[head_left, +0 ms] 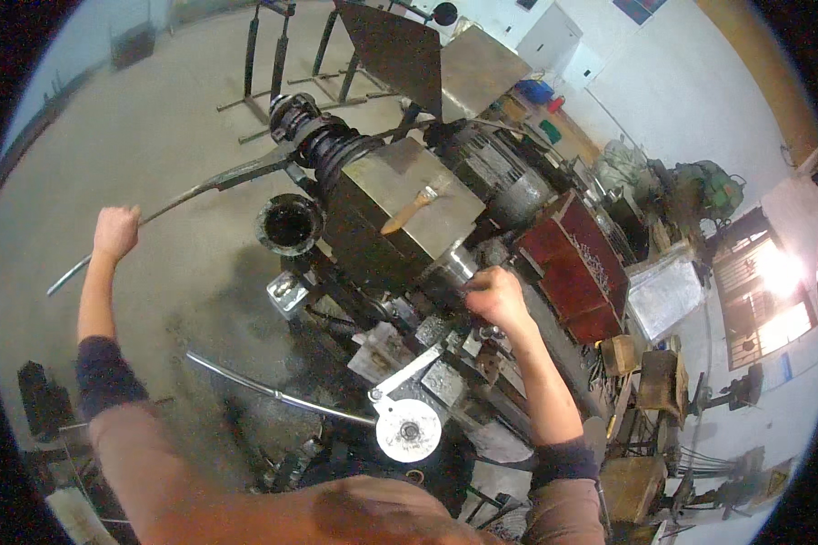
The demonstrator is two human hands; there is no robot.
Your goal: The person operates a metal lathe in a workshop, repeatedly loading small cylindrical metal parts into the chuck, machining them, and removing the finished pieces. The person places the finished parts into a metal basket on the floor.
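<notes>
My left hand (116,233) is closed around a long metal lever (180,198) that runs up to the pulley end of a lathe-like machine. The lever's bare end sticks out below the fist. My right hand (497,297) has its fingers closed at the shiny round spindle end (454,265) of the machine; whatever they hold is hidden. On the steel housing (427,163) between my hands lies a wooden-handled brush (409,210). Nearer to me, a white round disc (409,431) is joined to a flat metal arm (409,371), and a long curved rod (282,395) reaches left from it.
A dark round-mouthed pipe (289,224) stands left of the housing. Behind my right hand sit a red metal bin (577,272) holding small parts and a motor (491,168). A metal-topped table (482,73) is at the far side; further machines (659,381) line the right.
</notes>
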